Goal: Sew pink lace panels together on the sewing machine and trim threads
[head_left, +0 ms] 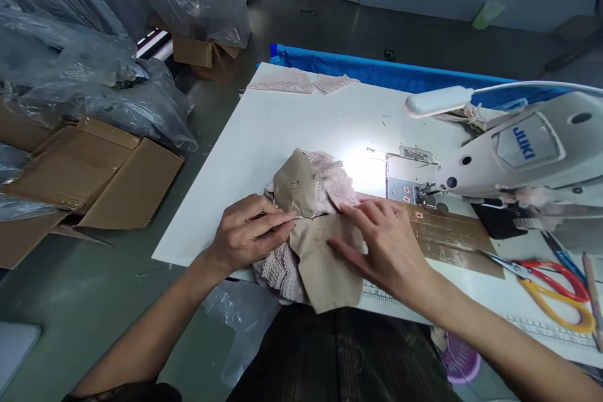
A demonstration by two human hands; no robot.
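Note:
A bundle of pale pink lace fabric [335, 177] lies on the table in front of me, with a knobbly beige part [282, 273] below. Two brown paper-like pieces are on it: a rounded upper piece [294, 185] with a pen mark and a larger lower piece [330, 270]. My left hand [252, 232] is closed in a pinch on the fabric edge where the two pieces meet. Over the right side of the lower piece, my right hand [381, 242] lies with thumb and fingers apart, its fingertips touching the lace.
A JUKI sewing machine [522, 144] stands at the right, its needle area lit. Red and yellow scissors [551, 286] lie near a ruler [522, 323]. Lace pieces [287, 80] rest at the table's far edge. Cardboard boxes [127, 182] stand on the floor at left.

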